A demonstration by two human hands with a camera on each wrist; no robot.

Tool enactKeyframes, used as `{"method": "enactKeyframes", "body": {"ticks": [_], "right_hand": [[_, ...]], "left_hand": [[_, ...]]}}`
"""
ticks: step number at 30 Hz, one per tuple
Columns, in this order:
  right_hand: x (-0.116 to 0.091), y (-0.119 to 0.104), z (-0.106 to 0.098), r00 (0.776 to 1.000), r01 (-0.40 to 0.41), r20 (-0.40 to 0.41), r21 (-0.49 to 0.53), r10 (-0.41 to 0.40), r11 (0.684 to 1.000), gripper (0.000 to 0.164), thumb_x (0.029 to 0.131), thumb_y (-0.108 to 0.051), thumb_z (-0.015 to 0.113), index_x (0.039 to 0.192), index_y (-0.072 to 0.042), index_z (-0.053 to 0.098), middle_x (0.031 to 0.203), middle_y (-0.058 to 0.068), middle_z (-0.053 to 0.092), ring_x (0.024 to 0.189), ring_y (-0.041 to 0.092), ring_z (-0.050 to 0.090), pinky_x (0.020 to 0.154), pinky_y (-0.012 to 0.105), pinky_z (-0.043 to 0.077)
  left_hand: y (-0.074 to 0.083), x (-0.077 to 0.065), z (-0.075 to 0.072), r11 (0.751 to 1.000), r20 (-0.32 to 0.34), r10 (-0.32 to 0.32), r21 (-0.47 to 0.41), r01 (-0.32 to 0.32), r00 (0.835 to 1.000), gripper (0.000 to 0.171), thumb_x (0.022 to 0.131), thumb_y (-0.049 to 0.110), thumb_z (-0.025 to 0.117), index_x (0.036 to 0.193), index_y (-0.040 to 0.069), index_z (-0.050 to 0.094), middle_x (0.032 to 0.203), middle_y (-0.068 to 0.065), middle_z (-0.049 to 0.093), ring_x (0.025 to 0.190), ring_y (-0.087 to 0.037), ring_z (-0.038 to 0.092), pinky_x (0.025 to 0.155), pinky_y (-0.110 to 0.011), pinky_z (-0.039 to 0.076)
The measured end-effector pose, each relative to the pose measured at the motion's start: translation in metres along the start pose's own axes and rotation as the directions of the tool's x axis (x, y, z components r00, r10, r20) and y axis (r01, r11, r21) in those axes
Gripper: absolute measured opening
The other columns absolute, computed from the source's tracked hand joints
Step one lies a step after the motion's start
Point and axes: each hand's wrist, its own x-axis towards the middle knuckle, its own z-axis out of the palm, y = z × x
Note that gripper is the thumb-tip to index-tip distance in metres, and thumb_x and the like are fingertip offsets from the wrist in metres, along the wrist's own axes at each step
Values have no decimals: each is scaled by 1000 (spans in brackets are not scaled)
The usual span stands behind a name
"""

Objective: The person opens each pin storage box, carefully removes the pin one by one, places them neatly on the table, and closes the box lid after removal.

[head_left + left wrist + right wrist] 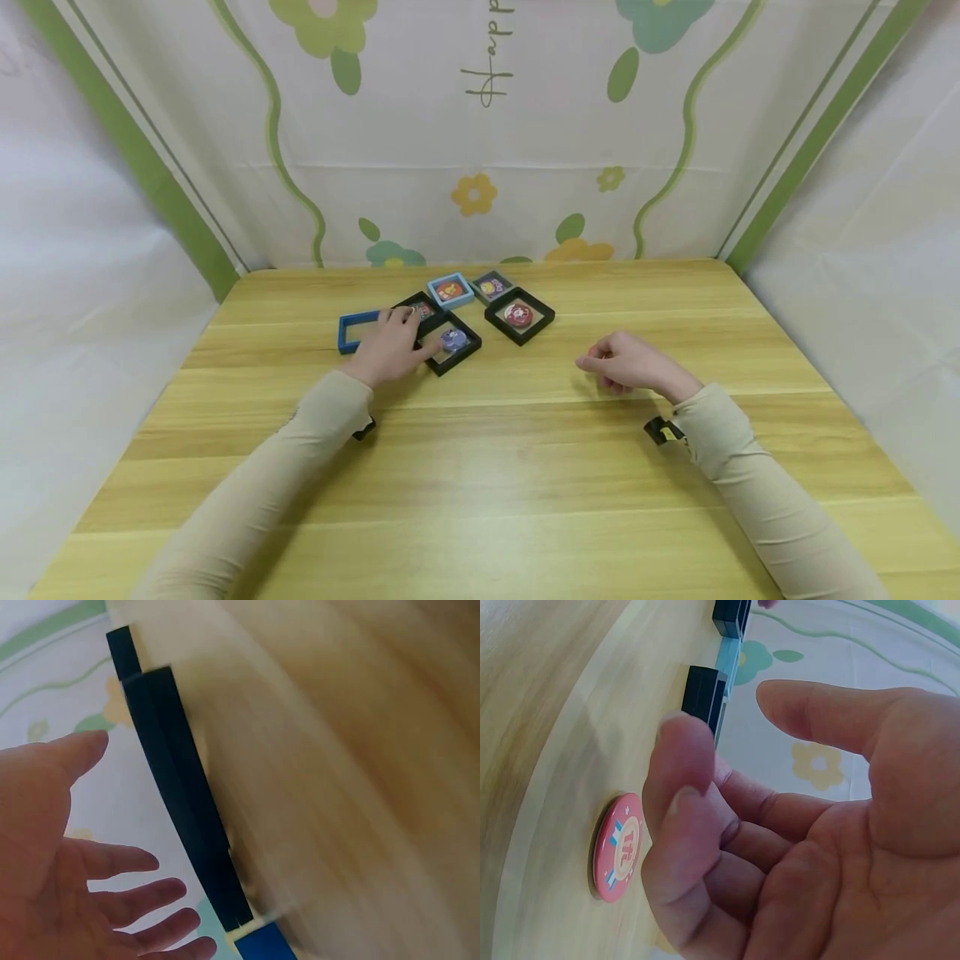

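Observation:
My left hand (390, 343) hovers over the frames with its fingers spread, holding nothing. Under its thumb side lies a black frame (474, 346) with a purple-blue round badge (453, 340) inside. Its fingertips overlap another black frame (408, 302), and a blue frame (347, 333) sticks out beside it. To the right, my right hand (630, 363) is low over the table, its fingers loosely curled and its thumb apart, with nothing held. In the right wrist view, a red round badge (619, 851) lies on the wood just past those fingers; the head view largely hides it.
Behind the left hand stand a light blue frame (451, 291) with an orange badge and a grey frame (492, 287) with a purple and yellow one. A black frame (519, 316) with a red badge lies right of them. A flowered cloth (525, 133) hangs along the table's (487, 500) back edge.

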Motion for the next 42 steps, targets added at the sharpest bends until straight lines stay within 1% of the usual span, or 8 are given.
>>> {"method": "enactKeyframes", "body": {"ticks": [5,9,13,20,27,34,38,42], "right_hand": [[-1,1,0,1000,-5,-1,3,5,1000,37,100,-35,58,95,2,64,68,12,60,55,18,52,51,33,45],[-1,1,0,1000,1,-3,-3,-1,1000,38,100,-36,58,95,2,64,68,13,60,55,19,53,52,33,46],[-2,-1,0,1000,1,-7,-11,-1,1000,38,100,-35,58,94,2,64,68,13,61,55,18,53,52,33,46],[-3,-1,1,1000,5,-6,-8,-5,1000,39,100,-36,58,97,3,65,70,14,62,56,19,54,53,33,47],[-3,-2,1,1000,7,-15,-15,-7,1000,37,100,-35,58,94,2,64,68,13,61,55,18,53,52,34,46],[-1,-3,1,1000,17,-13,-29,-18,999,38,101,-36,57,92,1,64,68,12,60,56,20,54,52,34,46],[-1,-3,1,1000,18,-10,-31,-18,999,38,101,-36,57,90,1,64,68,12,60,55,20,53,52,34,45],[-2,-3,2,1000,16,-9,-29,-16,999,38,101,-35,57,89,1,63,68,12,60,54,19,53,51,33,45]], "left_hand": [[7,2,7,998,36,16,60,-18,999,82,97,58,51,150,-2,35,150,-27,31,137,-46,26,105,-61,31],[12,3,9,996,49,29,84,-33,998,72,99,54,51,145,-1,45,150,-25,32,138,-47,25,103,-62,32],[16,3,8,996,48,53,75,-56,997,65,100,50,52,142,0,49,152,-25,31,138,-48,24,105,-61,29],[20,2,10,998,58,36,58,-39,998,74,101,48,51,150,-3,33,152,-25,30,138,-49,23,107,-59,27],[26,0,12,998,30,51,39,-52,998,69,102,42,52,150,-5,33,148,-28,34,137,-48,27,108,-58,27],[31,-1,11,997,51,68,39,-70,996,71,102,42,51,150,-7,31,147,-28,36,136,-47,29,109,-56,26],[35,0,10,998,48,51,32,-52,998,74,102,46,50,149,-7,31,147,-28,37,136,-47,30,108,-57,28],[40,2,10,999,51,15,31,-16,999,84,98,55,52,151,-6,29,147,-28,36,134,-47,31,105,-57,33]]}}
